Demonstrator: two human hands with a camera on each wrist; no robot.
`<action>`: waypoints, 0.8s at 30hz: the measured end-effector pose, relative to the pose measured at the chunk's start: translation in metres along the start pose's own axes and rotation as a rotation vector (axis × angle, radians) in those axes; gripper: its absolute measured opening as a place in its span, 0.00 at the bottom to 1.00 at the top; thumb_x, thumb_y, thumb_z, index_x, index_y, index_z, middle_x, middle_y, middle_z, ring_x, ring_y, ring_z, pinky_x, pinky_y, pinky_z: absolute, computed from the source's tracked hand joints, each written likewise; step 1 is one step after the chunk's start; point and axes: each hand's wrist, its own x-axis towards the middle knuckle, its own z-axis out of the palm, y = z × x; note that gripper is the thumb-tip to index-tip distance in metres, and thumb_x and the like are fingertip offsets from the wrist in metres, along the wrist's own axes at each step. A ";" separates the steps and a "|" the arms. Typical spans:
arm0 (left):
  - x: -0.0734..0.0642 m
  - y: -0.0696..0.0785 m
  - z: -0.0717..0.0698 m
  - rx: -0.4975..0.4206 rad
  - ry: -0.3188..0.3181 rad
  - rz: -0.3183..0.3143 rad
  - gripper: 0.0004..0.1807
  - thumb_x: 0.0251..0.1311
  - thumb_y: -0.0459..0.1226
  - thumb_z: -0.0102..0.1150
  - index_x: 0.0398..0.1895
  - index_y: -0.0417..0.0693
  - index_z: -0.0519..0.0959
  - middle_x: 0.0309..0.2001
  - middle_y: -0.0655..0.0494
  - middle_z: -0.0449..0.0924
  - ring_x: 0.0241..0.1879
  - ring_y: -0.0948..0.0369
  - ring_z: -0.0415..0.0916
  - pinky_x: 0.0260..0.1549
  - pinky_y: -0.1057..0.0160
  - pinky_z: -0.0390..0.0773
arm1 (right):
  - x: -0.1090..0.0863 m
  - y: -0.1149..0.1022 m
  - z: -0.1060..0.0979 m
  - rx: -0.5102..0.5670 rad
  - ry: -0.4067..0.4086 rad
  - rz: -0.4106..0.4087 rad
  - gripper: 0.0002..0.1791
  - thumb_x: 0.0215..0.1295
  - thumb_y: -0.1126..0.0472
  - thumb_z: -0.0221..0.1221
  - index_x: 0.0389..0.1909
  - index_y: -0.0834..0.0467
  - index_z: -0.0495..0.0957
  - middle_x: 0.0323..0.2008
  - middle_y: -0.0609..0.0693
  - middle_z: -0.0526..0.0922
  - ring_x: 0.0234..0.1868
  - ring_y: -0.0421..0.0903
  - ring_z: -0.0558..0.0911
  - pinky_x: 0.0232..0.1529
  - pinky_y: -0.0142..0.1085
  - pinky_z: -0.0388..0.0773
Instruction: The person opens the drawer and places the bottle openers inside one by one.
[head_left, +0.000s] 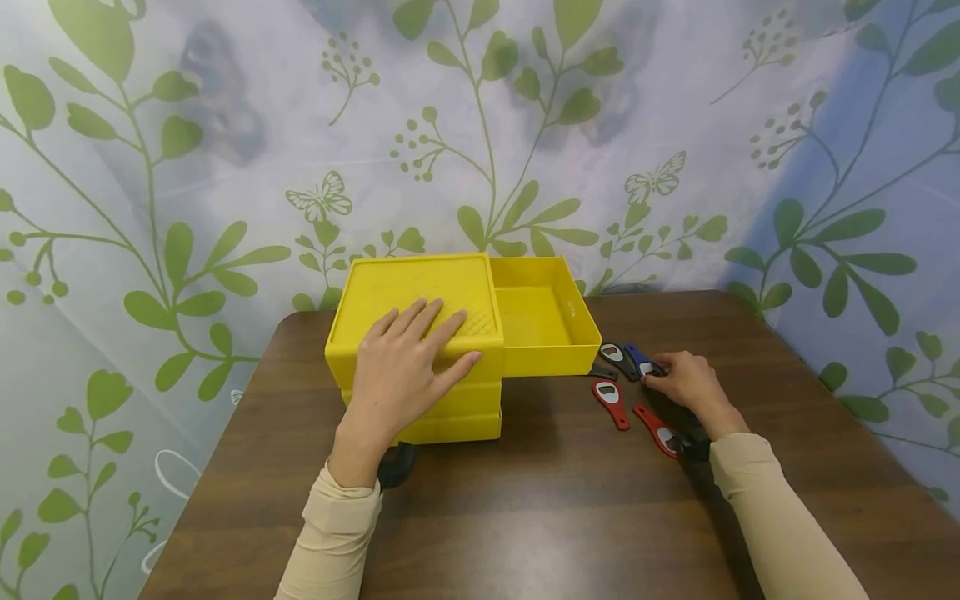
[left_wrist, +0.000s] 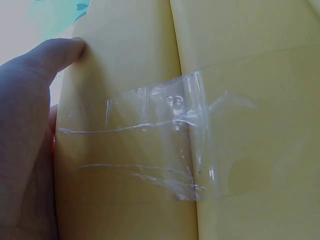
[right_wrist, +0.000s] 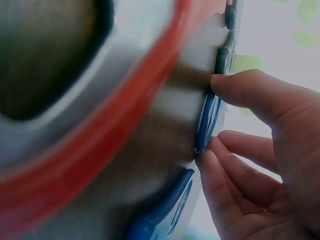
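My left hand (head_left: 397, 375) rests with fingers spread on the top and front edge of a yellow drawer box (head_left: 420, 287). In the left wrist view, my thumb (left_wrist: 60, 55) lies along its yellow side, which carries clear tape (left_wrist: 150, 130). A yellow drawer (head_left: 528, 312) stands pulled out to the right. My right hand (head_left: 690, 385) pinches a dark blue bottle opener (right_wrist: 207, 120) by its ends, at table level. Around it lie a black bottle opener (head_left: 619, 360), a red bottle opener (head_left: 611, 403) and another red one (head_left: 654, 423).
One more dark opener (head_left: 602, 372) lies partly hidden under the drawer's corner. A second blue opener (right_wrist: 162, 212) lies close to my right hand. The brown table (head_left: 555, 508) meets a leaf-patterned cloth (head_left: 660, 225) at the back.
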 end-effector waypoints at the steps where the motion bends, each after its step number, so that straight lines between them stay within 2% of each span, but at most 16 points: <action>1: 0.000 0.000 0.000 -0.001 -0.001 0.000 0.31 0.68 0.63 0.57 0.66 0.59 0.81 0.65 0.46 0.80 0.65 0.46 0.78 0.66 0.44 0.74 | -0.001 0.000 0.000 0.004 -0.001 0.005 0.30 0.66 0.52 0.68 0.59 0.70 0.80 0.50 0.72 0.84 0.47 0.71 0.81 0.46 0.64 0.76; 8: 0.001 0.000 -0.001 -0.011 0.006 0.003 0.31 0.67 0.63 0.58 0.65 0.58 0.82 0.64 0.46 0.81 0.64 0.46 0.78 0.65 0.44 0.75 | -0.003 -0.001 -0.003 0.019 0.036 0.021 0.31 0.65 0.51 0.67 0.62 0.68 0.79 0.51 0.71 0.84 0.52 0.73 0.79 0.51 0.66 0.75; 15: 0.001 0.000 -0.002 -0.008 -0.008 -0.005 0.31 0.67 0.63 0.58 0.66 0.58 0.81 0.65 0.46 0.80 0.65 0.46 0.77 0.66 0.44 0.74 | -0.006 -0.005 -0.006 0.045 0.078 0.018 0.31 0.65 0.49 0.66 0.62 0.67 0.79 0.51 0.68 0.86 0.52 0.70 0.81 0.52 0.63 0.76; 24: 0.000 0.001 -0.002 -0.007 -0.019 -0.010 0.31 0.68 0.63 0.58 0.66 0.59 0.81 0.65 0.46 0.80 0.65 0.46 0.77 0.66 0.44 0.74 | -0.009 -0.022 -0.026 0.083 0.183 -0.014 0.31 0.65 0.49 0.67 0.61 0.67 0.80 0.49 0.68 0.86 0.51 0.65 0.84 0.50 0.60 0.79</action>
